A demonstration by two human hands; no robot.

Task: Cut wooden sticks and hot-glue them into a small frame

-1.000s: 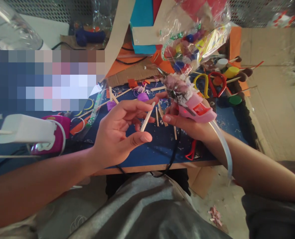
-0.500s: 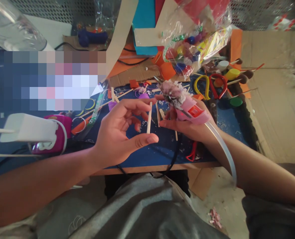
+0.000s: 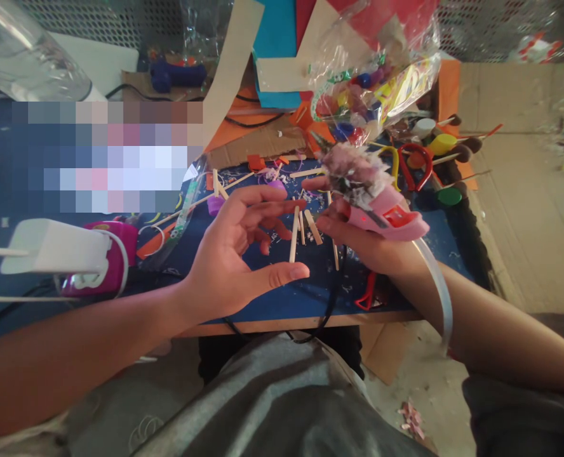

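Above a blue worktop (image 3: 272, 306), the left hand (image 3: 222, 270) pinches a stick (image 3: 295, 235) by its ends, leaving its length exposed, while the right hand (image 3: 377, 252) grips a glue gun (image 3: 382, 219), tip pointing away from the body.

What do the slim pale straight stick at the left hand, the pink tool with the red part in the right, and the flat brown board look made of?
Slim pale stick: probably bare wood, matt and tan.
Pink tool: likely hard plastic, from its even colour and soft sheen.
Brown board: cardboard, dull, with a crease across.
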